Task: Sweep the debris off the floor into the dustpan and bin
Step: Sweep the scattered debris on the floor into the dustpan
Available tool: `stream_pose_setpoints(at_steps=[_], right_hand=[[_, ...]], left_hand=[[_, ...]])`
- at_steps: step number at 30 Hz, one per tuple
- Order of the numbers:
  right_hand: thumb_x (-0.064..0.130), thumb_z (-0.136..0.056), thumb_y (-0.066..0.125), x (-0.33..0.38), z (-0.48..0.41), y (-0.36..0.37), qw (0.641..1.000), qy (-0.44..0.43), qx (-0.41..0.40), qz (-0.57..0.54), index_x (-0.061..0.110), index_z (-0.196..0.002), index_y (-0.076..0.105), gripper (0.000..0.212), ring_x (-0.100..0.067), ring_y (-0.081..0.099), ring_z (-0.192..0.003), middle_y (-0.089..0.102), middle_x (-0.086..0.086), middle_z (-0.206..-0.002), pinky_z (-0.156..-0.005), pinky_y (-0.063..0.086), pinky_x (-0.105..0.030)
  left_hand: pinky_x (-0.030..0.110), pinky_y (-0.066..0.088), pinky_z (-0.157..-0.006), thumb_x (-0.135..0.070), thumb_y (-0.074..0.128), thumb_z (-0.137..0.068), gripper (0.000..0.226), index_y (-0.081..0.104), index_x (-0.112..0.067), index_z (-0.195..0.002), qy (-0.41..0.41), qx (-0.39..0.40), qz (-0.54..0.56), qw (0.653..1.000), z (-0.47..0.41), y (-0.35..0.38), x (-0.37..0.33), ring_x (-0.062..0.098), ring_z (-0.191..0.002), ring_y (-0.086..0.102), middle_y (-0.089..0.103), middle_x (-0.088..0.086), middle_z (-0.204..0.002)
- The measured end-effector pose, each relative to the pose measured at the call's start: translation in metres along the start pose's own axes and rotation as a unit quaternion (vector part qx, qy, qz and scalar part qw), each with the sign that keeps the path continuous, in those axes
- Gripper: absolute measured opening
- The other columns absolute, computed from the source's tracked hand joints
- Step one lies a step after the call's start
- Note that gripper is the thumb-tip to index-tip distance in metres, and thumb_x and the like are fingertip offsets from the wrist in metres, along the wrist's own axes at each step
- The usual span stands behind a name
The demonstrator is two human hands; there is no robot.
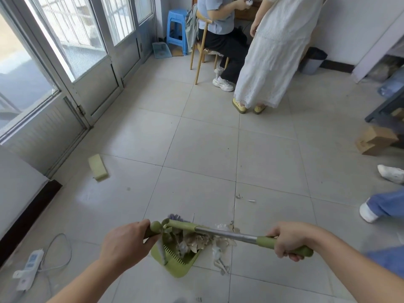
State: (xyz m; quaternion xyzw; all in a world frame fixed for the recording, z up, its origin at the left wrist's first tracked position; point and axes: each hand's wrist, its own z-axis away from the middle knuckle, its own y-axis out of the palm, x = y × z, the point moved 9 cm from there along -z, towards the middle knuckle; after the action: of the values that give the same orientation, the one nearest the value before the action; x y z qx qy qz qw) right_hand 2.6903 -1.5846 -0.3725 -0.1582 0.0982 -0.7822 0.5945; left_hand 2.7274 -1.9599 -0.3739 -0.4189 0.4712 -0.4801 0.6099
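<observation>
A green dustpan [178,266] stands on the tiled floor below me, with pale crumpled debris [195,238] piled in it. My left hand [126,243] is closed around the dustpan's green upright handle [155,228]. My right hand [290,241] grips the green end of the broom handle [229,234], whose metal shaft runs leftward over the pan. More scraps [220,259] lie just right of the pan. A few small bits [242,197] sit farther out on the floor. A dark bin [311,61] stands at the far wall.
A yellow sponge block [98,167] lies on the floor to the left. A power strip [28,270] with cable is at lower left. One person sits on a wooden chair [200,51], another stands beside. A cardboard box [371,141] and someone's feet [369,212] are at right.
</observation>
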Motion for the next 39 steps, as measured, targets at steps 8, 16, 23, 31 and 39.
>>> stream_pose_setpoints(at_steps=[8, 16, 23, 31, 39], right_hand=[[0.0, -0.077, 0.06, -0.022, 0.019, 0.002, 0.995, -0.004, -0.009, -0.097, 0.016, -0.126, 0.06, 0.052, -0.01, 0.049, -0.035, 0.055, -0.013, -0.08, -0.036, 0.039, -0.019], [-0.001, -0.077, 0.056, -0.014, 0.011, 0.009, 0.992, 0.026, -0.1, -0.075, 0.02, -0.125, 0.06, 0.052, -0.012, 0.048, -0.036, 0.055, -0.008, -0.072, -0.034, 0.037, -0.017], [0.003, -0.085, 0.049, 0.013, -0.001, 0.02, 0.978, 0.093, -0.17, 0.081, 0.01, -0.107, 0.059, 0.026, -0.017, 0.052, -0.047, 0.05, -0.006, -0.069, -0.043, 0.043, -0.025], [0.005, -0.084, 0.055, 0.028, 0.0, 0.04, 0.983, 0.1, -0.071, 0.14, 0.011, -0.105, 0.059, 0.022, -0.016, 0.05, -0.044, 0.052, -0.007, -0.064, -0.04, 0.04, -0.025], [-0.001, -0.082, 0.055, 0.033, 0.013, 0.056, 0.995, 0.072, -0.031, 0.061, 0.0, -0.116, 0.06, 0.034, -0.016, 0.047, -0.042, 0.051, -0.011, -0.067, -0.037, 0.039, -0.021]], left_hand=[[0.027, 0.032, -0.047, -0.066, 0.042, -0.085, 0.043, 0.043, -0.023, -0.078, 0.024, 0.016, -0.002, 1.0, 0.0, -0.005, -0.007, 0.017, -0.06, 0.049, 0.053, -0.008, -0.065], [0.027, 0.028, -0.046, -0.066, 0.043, -0.084, 0.043, 0.042, -0.024, -0.076, 0.046, 0.024, -0.001, 0.999, 0.004, -0.006, -0.006, 0.017, -0.059, 0.046, 0.048, -0.007, -0.061], [0.031, 0.039, -0.053, -0.066, 0.041, -0.083, 0.044, 0.044, -0.022, -0.079, 0.057, 0.024, 0.0, 0.998, 0.0, -0.001, 0.001, 0.017, -0.061, 0.049, 0.054, -0.007, -0.066], [0.029, 0.031, -0.048, -0.065, 0.042, -0.084, 0.042, 0.045, -0.023, -0.079, 0.063, 0.035, -0.007, 0.997, -0.007, -0.001, 0.002, 0.018, -0.06, 0.046, 0.048, -0.007, -0.063], [0.029, 0.035, -0.048, -0.066, 0.045, -0.083, 0.044, 0.04, -0.025, -0.07, 0.056, 0.037, 0.025, 0.997, -0.008, 0.0, 0.009, 0.017, -0.058, 0.049, 0.051, -0.007, -0.061]])
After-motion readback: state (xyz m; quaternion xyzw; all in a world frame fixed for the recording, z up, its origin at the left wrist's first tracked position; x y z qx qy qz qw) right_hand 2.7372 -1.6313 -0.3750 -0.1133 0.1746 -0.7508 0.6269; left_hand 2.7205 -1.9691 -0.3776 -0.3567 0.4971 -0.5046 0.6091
